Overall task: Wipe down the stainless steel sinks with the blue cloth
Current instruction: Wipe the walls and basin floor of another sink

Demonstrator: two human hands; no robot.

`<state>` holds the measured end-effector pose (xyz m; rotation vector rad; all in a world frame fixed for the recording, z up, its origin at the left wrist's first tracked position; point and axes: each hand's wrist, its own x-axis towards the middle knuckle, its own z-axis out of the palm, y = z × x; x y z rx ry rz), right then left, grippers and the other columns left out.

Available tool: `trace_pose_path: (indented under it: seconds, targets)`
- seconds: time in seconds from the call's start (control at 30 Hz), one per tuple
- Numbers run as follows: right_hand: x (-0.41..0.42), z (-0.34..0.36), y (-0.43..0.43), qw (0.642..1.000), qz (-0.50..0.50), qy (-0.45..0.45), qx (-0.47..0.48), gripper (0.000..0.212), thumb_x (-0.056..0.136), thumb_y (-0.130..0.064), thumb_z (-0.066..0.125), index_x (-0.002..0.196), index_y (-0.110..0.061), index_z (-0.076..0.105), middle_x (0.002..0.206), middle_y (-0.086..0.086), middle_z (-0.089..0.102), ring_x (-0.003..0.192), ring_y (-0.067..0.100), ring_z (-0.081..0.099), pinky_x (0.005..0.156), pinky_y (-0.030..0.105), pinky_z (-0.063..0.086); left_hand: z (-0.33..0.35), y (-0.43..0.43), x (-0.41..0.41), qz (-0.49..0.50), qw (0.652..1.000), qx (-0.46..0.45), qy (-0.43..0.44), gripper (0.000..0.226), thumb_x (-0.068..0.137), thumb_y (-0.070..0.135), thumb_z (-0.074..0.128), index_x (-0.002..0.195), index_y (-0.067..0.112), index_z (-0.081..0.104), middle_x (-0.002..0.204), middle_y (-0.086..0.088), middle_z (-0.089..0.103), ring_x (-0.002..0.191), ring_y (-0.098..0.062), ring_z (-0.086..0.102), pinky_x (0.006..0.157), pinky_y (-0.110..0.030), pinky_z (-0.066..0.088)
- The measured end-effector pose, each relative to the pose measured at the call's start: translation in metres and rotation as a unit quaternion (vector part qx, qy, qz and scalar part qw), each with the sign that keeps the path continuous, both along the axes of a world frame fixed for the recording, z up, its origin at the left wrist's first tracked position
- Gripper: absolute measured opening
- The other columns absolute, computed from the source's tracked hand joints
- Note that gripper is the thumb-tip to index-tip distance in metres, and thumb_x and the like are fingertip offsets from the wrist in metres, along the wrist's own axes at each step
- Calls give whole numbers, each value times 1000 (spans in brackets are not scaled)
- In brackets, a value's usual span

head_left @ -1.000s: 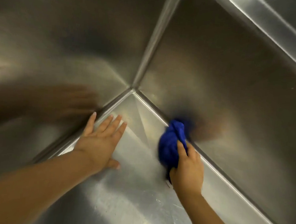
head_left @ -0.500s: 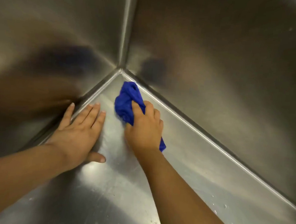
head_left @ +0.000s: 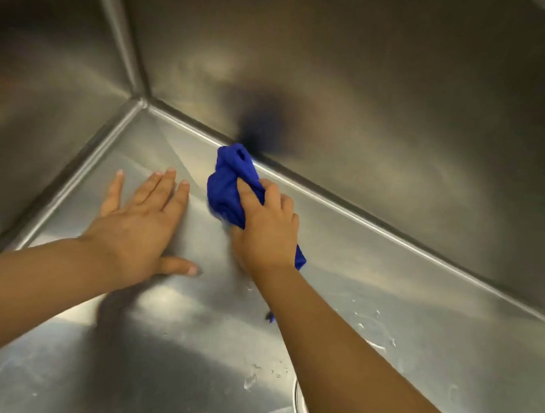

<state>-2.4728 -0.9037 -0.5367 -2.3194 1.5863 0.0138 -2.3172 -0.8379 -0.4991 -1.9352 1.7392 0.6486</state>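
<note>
My right hand [head_left: 268, 234] has the blue cloth [head_left: 231, 188] bunched under it. The fingers are curled over the wad and pinch it against the palm, pressing it down on the sink floor [head_left: 167, 343]. Most of the cloth sticks out ahead of the knuckles, and its leading fold touches the seam where the floor meets the far wall [head_left: 398, 102]. A small blue tail shows on the other side of the grip, at the outer edge of the wrist. Just beyond the cloth's tip I see a dark bluish reflection [head_left: 263, 122] smeared on the brushed steel of that wall.

To the left of the grip, near the cloth but not touching it, my left hand [head_left: 142, 224] lies palm down on the same floor. Its fingers are straight and slightly spread, the thumb points back toward the right wrist, and it holds nothing. The fingertips point roughly toward the corner [head_left: 142, 102], where the floor, the far wall and the left wall [head_left: 41, 96] meet. That corner stands well ahead and to the left of the cloth.

Behind the grip, to the right of my right forearm [head_left: 336, 347], water drops [head_left: 376, 345] lie scattered on the floor, with a few more on the forearm's left side, nearer to me. At the bottom edge, partly hidden by that forearm, a curved piece of the drain ring [head_left: 298, 409] shows.
</note>
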Motion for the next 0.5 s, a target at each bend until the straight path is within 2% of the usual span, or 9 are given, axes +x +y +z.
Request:
trace_pose_path:
  seconds: [0.07, 0.17, 0.23, 0.3, 0.37, 0.43, 0.5]
  targets:
    - [-40, -3, 2, 998, -53, -8, -16, 63, 86, -22, 57, 145, -29, 36, 150, 1, 26, 124, 30, 32, 98, 38, 31, 2, 0, -7, -15, 1000, 3, 15, 119, 67, 90, 24, 148, 18, -25, 156, -4, -30, 145, -17, -23, 113, -53, -14]
    - [-111, -2, 9, 979, -204, 13, -24, 62, 84, -20, 60, 143, -26, 41, 146, 9, 33, 119, 38, 38, 97, 44, 35, 4, -2, -15, -61, 997, -7, 40, 124, 42, 88, -16, 147, 23, -27, 154, 1, -34, 141, -11, -27, 114, -51, -11]
    - [-141, 4, 12, 960, -277, 47, 1, 61, 89, -22, 57, 146, -27, 35, 148, 9, 29, 123, 37, 36, 100, 45, 35, 5, -6, -22, -88, 995, -8, 54, 130, 30, 87, -28, 145, 27, -31, 145, 7, -43, 130, -6, -34, 114, -51, -13]
    - [-141, 7, 11, 945, -319, 69, 18, 61, 93, -26, 53, 148, -30, 27, 150, 6, 22, 126, 34, 32, 102, 44, 33, 4, -9, -30, -109, 992, -13, 62, 125, 34, 86, -24, 145, 29, -31, 137, 9, -45, 127, -5, -34, 113, -51, -14]
    - [-120, 6, 11, 942, -327, 67, 23, 61, 94, -29, 51, 148, -32, 24, 152, 3, 16, 129, 32, 28, 104, 43, 31, 1, -10, -37, -126, 989, -29, 66, 116, 40, 83, -21, 142, 30, -34, 136, 10, -47, 127, -5, -35, 111, -49, -18]
    - [-97, 4, 11, 955, -294, 41, 21, 62, 93, -29, 52, 148, -33, 23, 154, 0, 12, 132, 30, 23, 106, 41, 26, -2, -12, -45, -161, 984, -36, 68, 112, 32, 85, -35, 130, 33, -46, 132, 12, -51, 127, -7, -37, 100, -45, -31]
    - [-85, 2, 8, 974, -223, 25, 17, 63, 93, -28, 53, 148, -34, 23, 154, -2, 11, 133, 28, 20, 107, 39, 22, -8, -13, -50, -190, 980, -26, 52, 97, 30, 78, -46, 116, 33, -54, 126, 12, -56, 126, -8, -39, 89, -42, -37]
